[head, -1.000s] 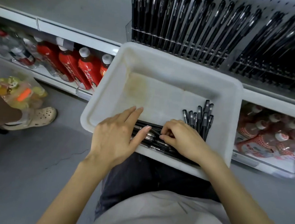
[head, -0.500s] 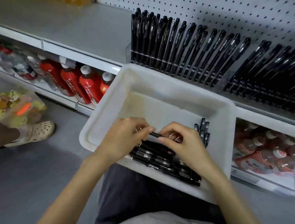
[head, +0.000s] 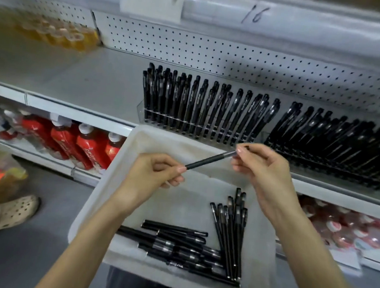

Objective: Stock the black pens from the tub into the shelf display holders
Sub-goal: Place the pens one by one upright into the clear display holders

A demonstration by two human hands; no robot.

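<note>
- While both hands hover over the white rectangular plastic tub, they share one slim black pen with a silver band, which slants up toward the right.
- The left hand pinches the pen's lower end between thumb and forefinger, with the other fingers curled.
- The right hand pinches the upper end at its fingertips.
- The held pen is in the air above the tub's far part, just in front of the clear plastic display holder, which is packed with upright black pens.
- A second holder, also full, stands to its right on the grey metal shelf.
- Loose black pens lie in the tub along its near wall and right side.
- Red bottles with white caps fill the shelf below.
- A beige perforated clog rests on the floor at left.
</note>
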